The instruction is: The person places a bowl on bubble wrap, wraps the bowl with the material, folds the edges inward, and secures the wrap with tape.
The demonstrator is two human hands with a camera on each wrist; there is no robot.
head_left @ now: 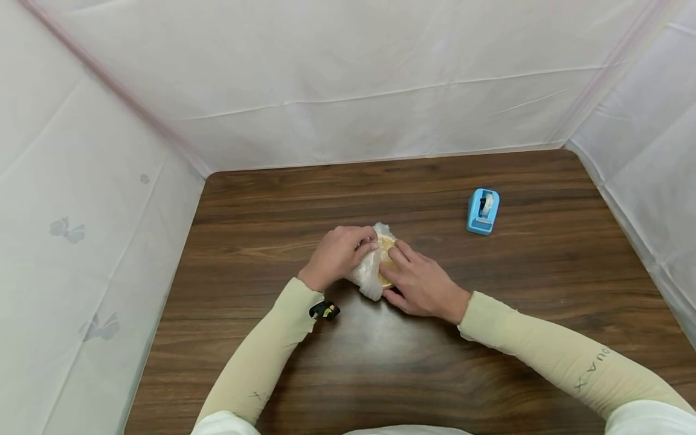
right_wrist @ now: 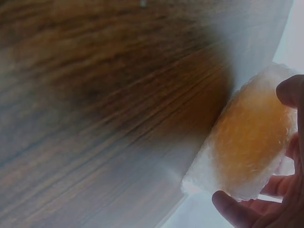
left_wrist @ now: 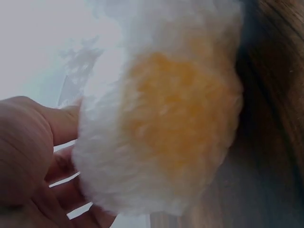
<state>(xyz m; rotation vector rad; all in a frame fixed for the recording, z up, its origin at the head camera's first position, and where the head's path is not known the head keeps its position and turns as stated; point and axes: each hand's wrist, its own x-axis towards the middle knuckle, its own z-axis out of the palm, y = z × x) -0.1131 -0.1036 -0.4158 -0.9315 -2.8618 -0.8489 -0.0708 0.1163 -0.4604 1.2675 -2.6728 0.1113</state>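
From my remote station, the head view shows the round, yellow-orange patterned disc (head_left: pixel 385 246) a little below and right of the frame's centre, partly covered by whitish translucent bubble wrap (head_left: pixel 368 275). The wrap lies over the disc's left side and sticks up in a crumpled tuft above it.

I see the left hand (head_left: pixel 338 255) on the left side of this bundle, fingers bent, pinching the wrap. The right hand (head_left: pixel 425 283) comes in from the right, partly closed: its fingers lie across the disc's exposed face while the thumb sits at the lower edge, so it has hold of the disc.

My left wrist view is blurred, but orange shows through the wrap mid-frame, with thumb and fingers around the left edge. In the right wrist view I find the bundle at the right edge, gripped between thumb and fingers.

A light-blue plastic tape dispenser (head_left: pixel 478 225) stands right of centre in the head view, well apart from both hands. Everything rests on a dark brown wood-grain table (head_left: pixel 244 241), with white sheeting (head_left: pixel 370 60) across the top of the frame. Cream sleeves (head_left: pixel 535 341) cover both forearms.
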